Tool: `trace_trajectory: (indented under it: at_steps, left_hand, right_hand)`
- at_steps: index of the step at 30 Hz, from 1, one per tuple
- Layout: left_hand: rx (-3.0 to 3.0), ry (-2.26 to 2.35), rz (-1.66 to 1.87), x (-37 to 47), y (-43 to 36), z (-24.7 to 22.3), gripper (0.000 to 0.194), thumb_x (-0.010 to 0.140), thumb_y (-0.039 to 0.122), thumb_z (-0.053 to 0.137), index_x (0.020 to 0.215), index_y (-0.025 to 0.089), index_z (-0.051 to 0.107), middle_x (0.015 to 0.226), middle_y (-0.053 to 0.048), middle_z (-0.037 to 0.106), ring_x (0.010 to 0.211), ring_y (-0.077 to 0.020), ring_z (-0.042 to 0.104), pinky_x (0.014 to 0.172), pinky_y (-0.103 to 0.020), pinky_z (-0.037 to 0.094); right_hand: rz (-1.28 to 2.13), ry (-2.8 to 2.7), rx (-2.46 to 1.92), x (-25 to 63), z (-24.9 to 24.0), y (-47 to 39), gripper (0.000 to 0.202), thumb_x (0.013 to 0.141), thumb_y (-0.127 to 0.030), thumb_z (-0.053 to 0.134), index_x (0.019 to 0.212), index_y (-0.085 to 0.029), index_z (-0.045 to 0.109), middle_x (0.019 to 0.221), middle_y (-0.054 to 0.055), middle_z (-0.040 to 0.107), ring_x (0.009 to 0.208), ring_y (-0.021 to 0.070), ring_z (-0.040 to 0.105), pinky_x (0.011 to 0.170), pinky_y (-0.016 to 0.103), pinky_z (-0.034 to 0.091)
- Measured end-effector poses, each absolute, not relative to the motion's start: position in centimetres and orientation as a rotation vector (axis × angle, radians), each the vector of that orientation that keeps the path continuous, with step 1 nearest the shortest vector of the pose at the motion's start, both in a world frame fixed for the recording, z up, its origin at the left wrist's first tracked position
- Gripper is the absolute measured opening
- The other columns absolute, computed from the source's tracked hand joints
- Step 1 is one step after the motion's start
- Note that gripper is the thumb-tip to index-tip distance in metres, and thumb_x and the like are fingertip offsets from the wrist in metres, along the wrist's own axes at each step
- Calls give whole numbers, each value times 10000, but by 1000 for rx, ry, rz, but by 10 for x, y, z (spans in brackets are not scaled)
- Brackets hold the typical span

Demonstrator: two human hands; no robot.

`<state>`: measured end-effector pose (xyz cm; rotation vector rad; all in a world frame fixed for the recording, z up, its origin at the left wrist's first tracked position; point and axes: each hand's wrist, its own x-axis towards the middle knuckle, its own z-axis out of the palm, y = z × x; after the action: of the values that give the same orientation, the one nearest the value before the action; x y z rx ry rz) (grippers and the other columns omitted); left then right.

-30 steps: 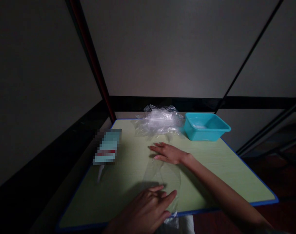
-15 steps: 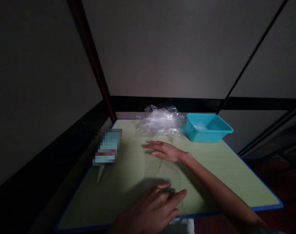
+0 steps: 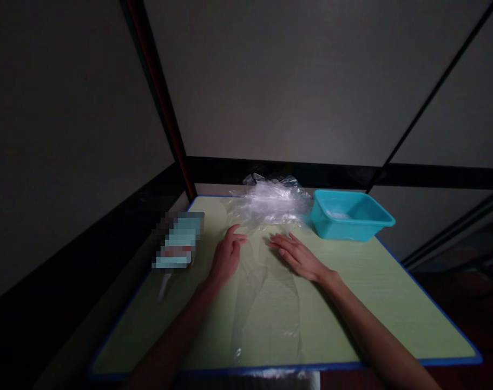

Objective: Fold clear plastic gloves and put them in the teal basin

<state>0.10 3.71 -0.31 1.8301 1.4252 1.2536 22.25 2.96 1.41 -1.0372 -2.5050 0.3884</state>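
A clear plastic bag (image 3: 270, 309) lies flat down the middle of the table, its near end reaching the front edge. My left hand (image 3: 227, 253) is at the bag's far left side, fingers apart and pointing forward and right. Across from it, my right hand (image 3: 298, 257) rests low over the bag's far right side with fingers stretched out. Neither hand grips anything that I can see. Just beyond the fingertips sits a crumpled heap of clear plastic bags (image 3: 274, 203).
A turquoise plastic basin (image 3: 347, 230) stands at the back right with something whitish inside. On the left lies a blurred-out pale blue-green item (image 3: 179, 241) with a white strip below it. The blue-edged table (image 3: 376, 309) meets a wall panel (image 3: 278, 81) behind.
My left hand has moved forward from the near edge to the bag's far left side. My right hand has shifted slightly right, and more of the flat bag shows.
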Motion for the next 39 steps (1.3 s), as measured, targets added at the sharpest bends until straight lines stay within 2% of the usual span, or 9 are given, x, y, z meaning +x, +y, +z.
trace_trajectory:
  at_steps: [8,13,17,28,32,35,39]
  left_hand:
    - [1816,1482,1274,-2,31,-6,315,787,126,331,1087,172,417,838,-30,642,775,-147,632,714,-262,455]
    - [1794,1466,1288,-2,32,-5,296,786,122,332,1067,158,415,818,-33,637,753,-150,637,708,-271,461]
    - [1762,1471,1281,-2,34,-7,293,779,119,343,1056,170,419,807,-24,632,741,-151,640,692,-268,468]
    - [1849,1475,1222,-4,35,-10,319,773,137,374,1087,183,411,832,-28,637,759,-151,636,700,-268,481]
    - [2013,1525,1157,-3,33,-8,312,770,142,381,1069,163,465,984,-78,619,937,-176,582,831,-308,439]
    - [2270,1550,973,0,29,-5,322,793,167,369,1088,150,497,1136,-102,556,1078,-195,493,933,-352,361]
    - [2568,1505,693,2,24,-6,371,828,158,307,1164,126,462,1254,-110,465,1183,-188,384,1004,-403,251]
  right_hand:
    - [260,-2537,-1110,225,14,32,413,898,-298,261,1283,-172,341,1303,73,407,1221,196,314,1031,454,175]
    - [193,-2483,-1153,241,15,25,374,899,-276,249,1166,-175,491,1213,67,509,1153,189,415,999,415,279]
    - [187,-2464,-1201,246,11,27,388,900,-287,235,1115,-177,538,1160,71,552,1117,201,455,976,418,316]
    - [157,-2455,-1270,242,2,32,389,899,-287,256,1223,-164,432,1213,81,505,1164,211,401,987,430,287]
    - [187,-2463,-1255,240,3,31,398,892,-294,281,1250,-166,398,1253,77,467,1214,224,326,998,462,255]
    - [196,-2465,-1228,236,4,29,413,895,-295,271,1264,-144,377,1278,80,438,1221,211,316,1010,430,256]
    - [202,-2494,-1181,230,4,26,428,894,-290,281,1287,-134,344,1298,88,411,1222,202,315,1014,399,266]
